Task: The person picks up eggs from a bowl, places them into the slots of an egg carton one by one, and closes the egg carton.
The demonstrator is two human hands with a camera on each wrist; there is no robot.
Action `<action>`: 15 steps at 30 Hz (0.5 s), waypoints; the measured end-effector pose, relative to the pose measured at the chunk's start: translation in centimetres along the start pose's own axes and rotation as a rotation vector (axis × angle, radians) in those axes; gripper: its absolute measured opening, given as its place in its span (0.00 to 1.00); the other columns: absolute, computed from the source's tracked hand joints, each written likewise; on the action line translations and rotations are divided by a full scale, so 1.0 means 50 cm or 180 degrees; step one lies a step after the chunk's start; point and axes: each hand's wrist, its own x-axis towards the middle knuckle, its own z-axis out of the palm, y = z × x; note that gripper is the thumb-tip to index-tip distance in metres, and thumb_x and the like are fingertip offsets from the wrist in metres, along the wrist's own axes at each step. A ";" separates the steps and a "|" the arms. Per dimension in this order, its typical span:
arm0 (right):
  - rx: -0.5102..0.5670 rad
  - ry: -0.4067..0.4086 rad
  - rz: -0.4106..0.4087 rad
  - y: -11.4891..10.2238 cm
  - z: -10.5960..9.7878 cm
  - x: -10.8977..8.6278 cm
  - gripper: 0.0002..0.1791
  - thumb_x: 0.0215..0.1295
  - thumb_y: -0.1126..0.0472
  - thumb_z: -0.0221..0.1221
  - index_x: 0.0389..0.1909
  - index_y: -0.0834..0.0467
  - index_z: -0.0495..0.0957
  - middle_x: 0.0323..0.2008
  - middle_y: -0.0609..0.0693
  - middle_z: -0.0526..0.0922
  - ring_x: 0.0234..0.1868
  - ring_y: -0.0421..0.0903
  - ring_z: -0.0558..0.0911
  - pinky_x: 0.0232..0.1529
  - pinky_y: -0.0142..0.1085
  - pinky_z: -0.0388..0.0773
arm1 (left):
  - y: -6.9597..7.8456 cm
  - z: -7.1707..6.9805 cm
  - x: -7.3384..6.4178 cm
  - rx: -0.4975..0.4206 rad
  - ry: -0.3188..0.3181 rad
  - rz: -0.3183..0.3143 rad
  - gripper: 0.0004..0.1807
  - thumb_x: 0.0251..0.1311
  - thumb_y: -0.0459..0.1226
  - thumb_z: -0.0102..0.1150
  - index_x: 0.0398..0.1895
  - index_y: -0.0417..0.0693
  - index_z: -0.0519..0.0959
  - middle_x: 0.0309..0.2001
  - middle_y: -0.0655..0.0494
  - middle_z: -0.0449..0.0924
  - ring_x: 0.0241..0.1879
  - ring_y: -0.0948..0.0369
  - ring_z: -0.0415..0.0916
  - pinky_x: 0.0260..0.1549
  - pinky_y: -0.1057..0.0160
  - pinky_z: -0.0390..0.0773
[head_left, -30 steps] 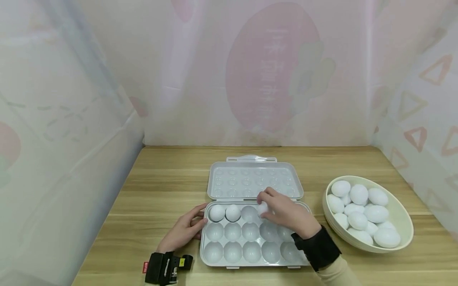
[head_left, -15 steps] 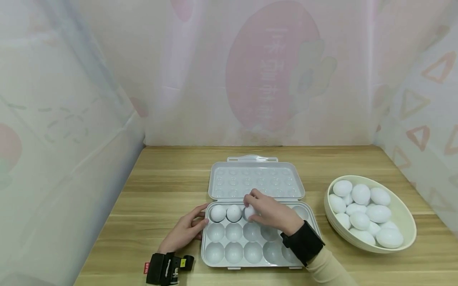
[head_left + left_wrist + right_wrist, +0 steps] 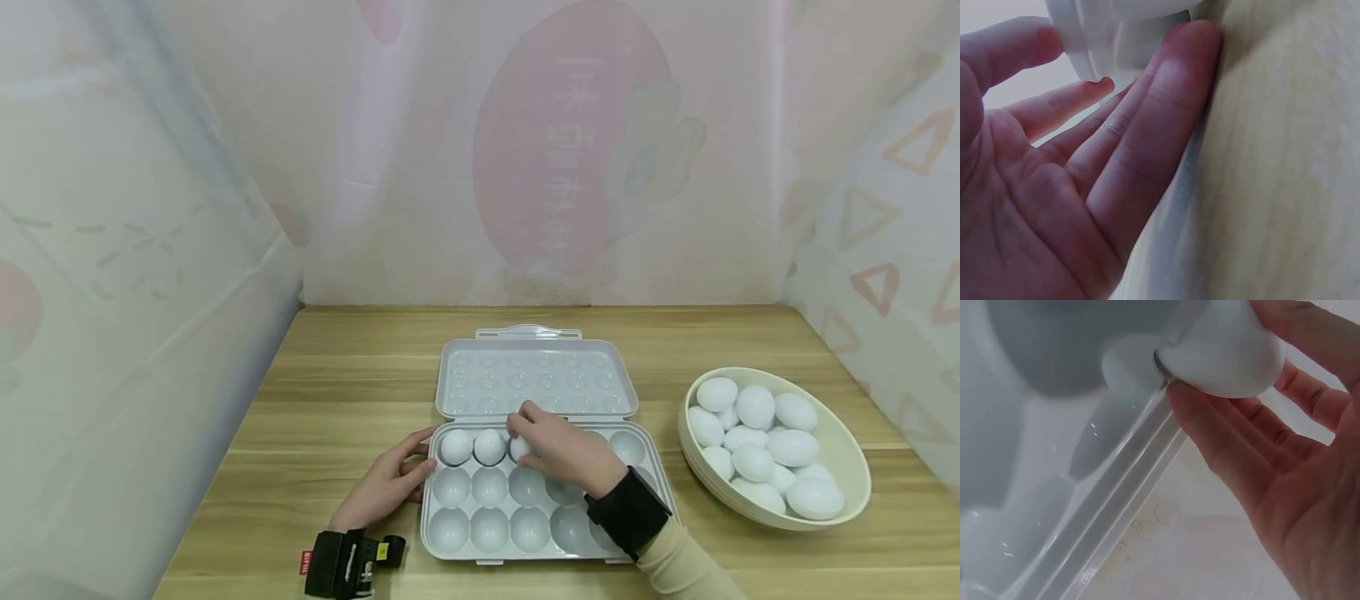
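Since a second ago, my right hand [image 3: 562, 446] has shifted left along the back row of the tray [image 3: 490, 531], bringing the held egg [image 3: 519, 448] from the fourth pocket to the third, while my left hand [image 3: 384, 485] has stayed put. The wooden table [image 3: 352, 358] bears the tray, its lid [image 3: 537, 379] folded back behind it, and well apart on the right the bowl [image 3: 849, 468] of heaped eggs [image 3: 789, 447]. My left fingers are loosely extended, touching the tray's left end; my right thumb and fingers pinch the held egg. What matters next, I judge, is how it meets the third pocket: it lies between my right fingertips at the pocket's mouth, far nearer that hand than the other. Its long axis I can't make out, nor whether it is fully seated. Two seated eggs [image 3: 490, 447] stand close on its left; the tray's hinged edge runs just behind my fingertips; toward me, bare pockets leave room to withdraw.
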 end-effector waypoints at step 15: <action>-0.0382 0.0289 0.0114 -0.006 -0.008 -0.014 0.18 0.50 0.54 0.65 0.40 0.56 0.73 0.33 0.47 0.72 0.31 0.42 0.71 0.27 0.34 0.76 | 0.003 0.000 -0.001 -0.0015 -0.0015 -0.0026 0.27 0.64 0.40 0.51 0.66 0.53 0.60 0.56 0.34 0.69 0.44 0.51 0.78 0.28 0.60 0.83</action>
